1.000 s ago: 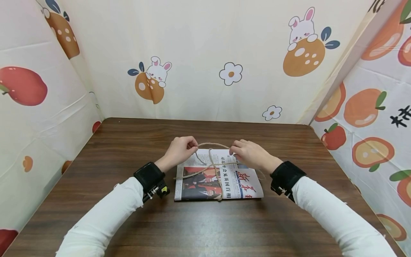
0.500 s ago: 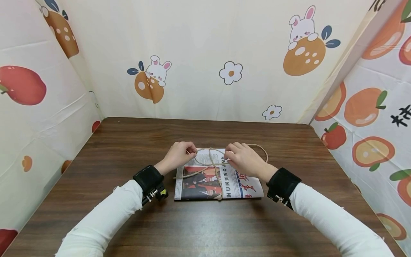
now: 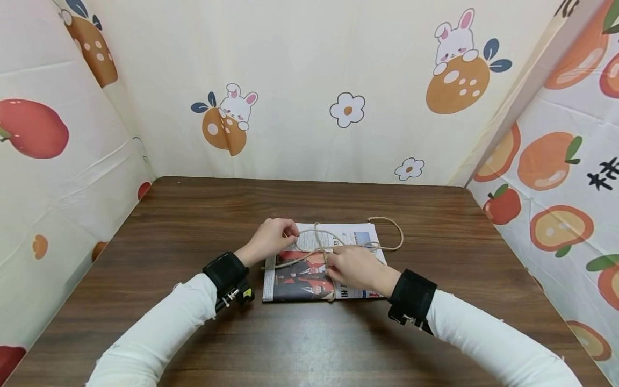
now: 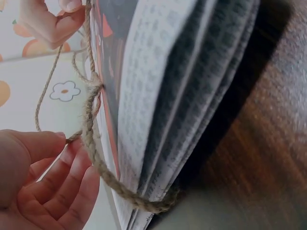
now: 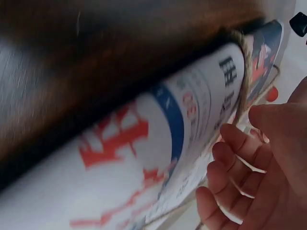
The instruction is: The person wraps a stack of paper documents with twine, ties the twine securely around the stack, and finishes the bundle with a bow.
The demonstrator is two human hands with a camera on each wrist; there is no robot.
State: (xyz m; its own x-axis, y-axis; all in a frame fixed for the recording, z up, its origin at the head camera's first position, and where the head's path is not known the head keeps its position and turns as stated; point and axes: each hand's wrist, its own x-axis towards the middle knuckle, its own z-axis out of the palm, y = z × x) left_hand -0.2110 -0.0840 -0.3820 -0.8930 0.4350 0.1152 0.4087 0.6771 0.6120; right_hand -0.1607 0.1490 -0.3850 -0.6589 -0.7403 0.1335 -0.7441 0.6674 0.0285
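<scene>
A folded stack of newspapers [image 3: 297, 279] lies on the table, with brown twine [image 3: 290, 263] running across it both ways and crossing on top. At the stack's upper left, my left hand [image 3: 273, 236] pinches a strand of the twine between thumb and fingertips, as the left wrist view shows. Over the middle of the newspapers is my right hand [image 3: 355, 266], close to the crossing. In the right wrist view its fingers [image 5: 230, 158] are loosely bent and stand apart from the thumb, right by the twine [image 5: 245, 72] that wraps the front edge.
A loose loop of twine [image 3: 400, 236] spreads past the stack's right side onto the brown wooden table [image 3: 217, 333]. Printed cloth [image 3: 300, 64] hangs behind the table and along both sides. Each wrist wears a black camera band [image 3: 413, 298].
My right hand has let go of the twine and come toward me and left over the newspapers. The loose twine now lies at the right. My left hand keeps its pinch, nearly still.
</scene>
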